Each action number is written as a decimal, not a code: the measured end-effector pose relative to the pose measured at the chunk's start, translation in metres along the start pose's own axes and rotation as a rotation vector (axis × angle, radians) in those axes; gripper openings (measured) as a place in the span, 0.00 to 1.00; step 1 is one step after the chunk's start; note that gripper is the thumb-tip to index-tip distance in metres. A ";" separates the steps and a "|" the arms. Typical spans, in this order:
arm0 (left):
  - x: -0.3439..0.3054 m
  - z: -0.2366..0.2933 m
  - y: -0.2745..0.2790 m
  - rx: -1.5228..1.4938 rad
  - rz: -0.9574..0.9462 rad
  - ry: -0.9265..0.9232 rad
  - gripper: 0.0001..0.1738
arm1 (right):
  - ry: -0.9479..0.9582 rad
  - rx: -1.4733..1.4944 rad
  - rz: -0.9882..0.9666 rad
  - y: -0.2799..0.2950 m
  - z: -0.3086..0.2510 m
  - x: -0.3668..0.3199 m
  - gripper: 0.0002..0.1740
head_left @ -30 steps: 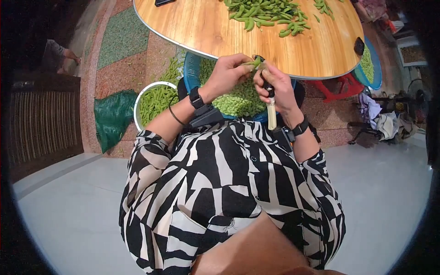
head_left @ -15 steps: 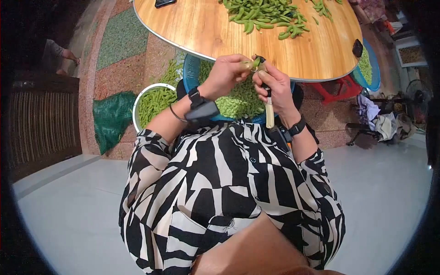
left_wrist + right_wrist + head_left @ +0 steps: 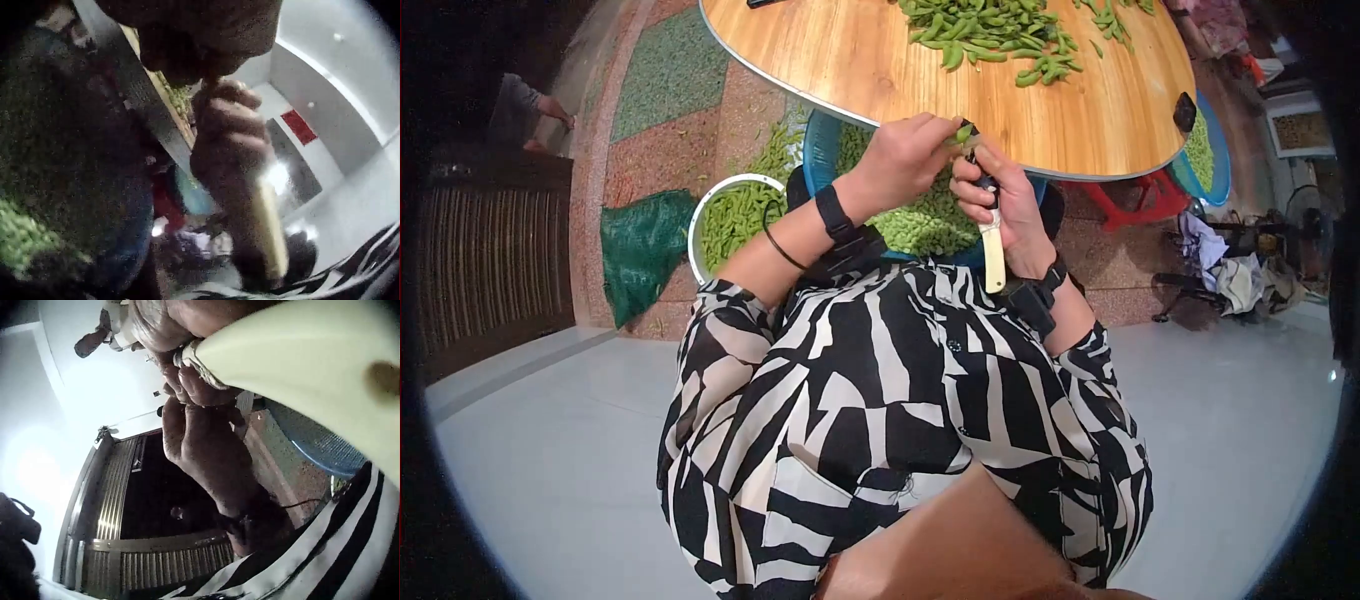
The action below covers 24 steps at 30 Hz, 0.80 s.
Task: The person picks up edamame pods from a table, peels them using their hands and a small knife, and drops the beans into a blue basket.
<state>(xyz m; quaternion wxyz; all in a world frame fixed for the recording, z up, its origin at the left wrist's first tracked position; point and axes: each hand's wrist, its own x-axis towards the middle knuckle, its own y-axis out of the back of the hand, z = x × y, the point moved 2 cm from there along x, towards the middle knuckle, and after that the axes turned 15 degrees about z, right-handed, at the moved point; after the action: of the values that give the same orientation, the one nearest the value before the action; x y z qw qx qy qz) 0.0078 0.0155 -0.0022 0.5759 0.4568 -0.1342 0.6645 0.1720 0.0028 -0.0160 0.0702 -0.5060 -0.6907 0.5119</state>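
My left hand [image 3: 905, 155] pinches a green bean pod [image 3: 963, 133] between thumb and fingertips, over the table's near edge. My right hand [image 3: 1008, 205] is close beside it, fingers curled round a tool with a long cream handle [image 3: 993, 255] and a black upper part. In the left wrist view the right hand [image 3: 231, 131] grips the tool, its cream handle [image 3: 270, 231] pointing down. The right wrist view has that handle large in front, with the left hand [image 3: 209, 450] behind it. Below both hands sits a blue basket [image 3: 821, 150] holding shelled green beans [image 3: 920, 228].
Pods [image 3: 990, 30] lie heaped on the wooden table [image 3: 840, 60]. To the left stand a white bucket [image 3: 700, 245] of pods and a green sack [image 3: 640, 255]. A red stool [image 3: 1135, 200] and another blue basket [image 3: 1222, 165] are at the right.
My left hand has turned so its back faces up more, and less of the pod shows. The right hand keeps its grip, with the cream handle swung slightly right.
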 end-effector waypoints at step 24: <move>-0.003 0.013 0.006 -0.141 -0.104 0.414 0.05 | 0.843 -1.076 0.282 -0.006 -0.013 -0.004 0.13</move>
<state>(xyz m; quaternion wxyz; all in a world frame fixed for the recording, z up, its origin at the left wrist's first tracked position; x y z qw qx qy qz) 0.0079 0.0025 0.0052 0.6551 0.2756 -0.0353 0.7026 0.1782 0.0085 -0.0042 0.0048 -0.7109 -0.6897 -0.1374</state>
